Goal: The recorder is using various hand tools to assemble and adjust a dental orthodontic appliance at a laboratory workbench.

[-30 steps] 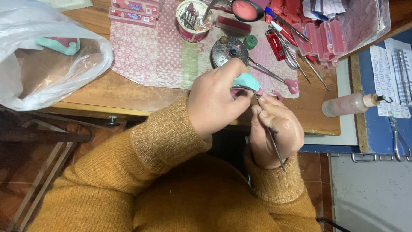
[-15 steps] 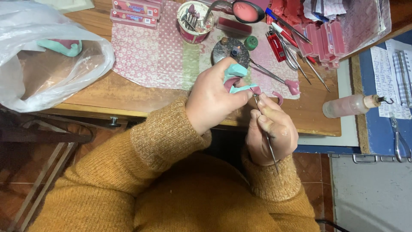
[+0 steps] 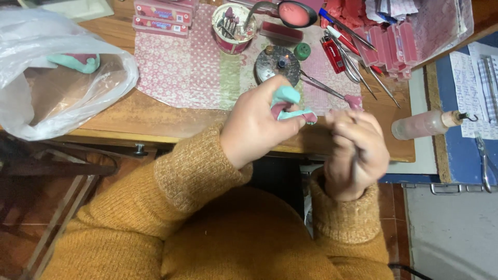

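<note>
While both hands sit just off the near edge of the table (image 3: 155,116), the left hand (image 3: 257,127) pinches a clay piece (image 3: 288,103), mint green with a pink underside, between thumb and curled fingers. The piece lies at 2 o'clock from the left palm, above the table edge, its tip pointing toward 3 o'clock. The right hand (image 3: 355,153) is blurred; its fingers are curled in together, and whether they grip anything cannot be told. It sits at 4 o'clock from the clay, near but not clearly touching.

At 12 o'clock from the clay, a round metal dish (image 3: 277,65) rests on a pink patterned cloth (image 3: 192,67). Scissors (image 3: 327,91) lie at 2 o'clock from the clay, their pink handle just beside the right-hand knuckles. A cup (image 3: 233,26) holding small tools stands at 11 o'clock from the dish, and a small green cap (image 3: 302,51) sits at 2 o'clock from the dish. Flat pink boxes (image 3: 161,15) lie at the cloth's far edge, at 9 o'clock from the cup. A clear plastic bag (image 3: 57,78) at the table's 9 o'clock end holds a second mint and pink lump (image 3: 75,61). A bottle (image 3: 425,123) lies on its side at 2 o'clock from the right hand. Both sleeves (image 3: 197,171) are mustard knit.
</note>
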